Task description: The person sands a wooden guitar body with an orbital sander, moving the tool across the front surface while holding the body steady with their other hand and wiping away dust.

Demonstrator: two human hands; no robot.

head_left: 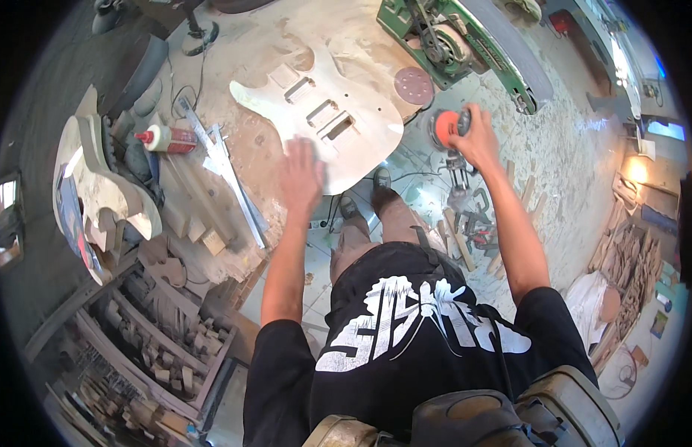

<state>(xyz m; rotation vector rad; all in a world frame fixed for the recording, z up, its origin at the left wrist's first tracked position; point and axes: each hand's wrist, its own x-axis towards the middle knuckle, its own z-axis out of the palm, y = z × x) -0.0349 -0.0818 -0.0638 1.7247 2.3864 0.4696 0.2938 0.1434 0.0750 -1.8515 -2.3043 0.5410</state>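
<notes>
A pale wooden electric guitar body [364,145] with several routed cavities lies flat on the dusty workbench [245,63]. My left hand [301,175] rests over its near left edge, fingers stretched out and slightly blurred, holding nothing. Off the body's right side, my right hand [476,138] grips an orange and black orbital sander [444,129] by its top. The sander is held in the air beyond the bench edge, apart from the wood. A round reddish-brown sanding disc [414,86] with holes lies on the bench close to the body's far right side.
A green belt-driven machine [443,45] stands at the far right of the bench. Left of the body are metal rulers [225,167], a white glue bottle [167,139] with a red cap, and wooden strips [186,186]. Clamps [476,227] sit low at right; a rack of wood offcuts [156,339] stands lower left.
</notes>
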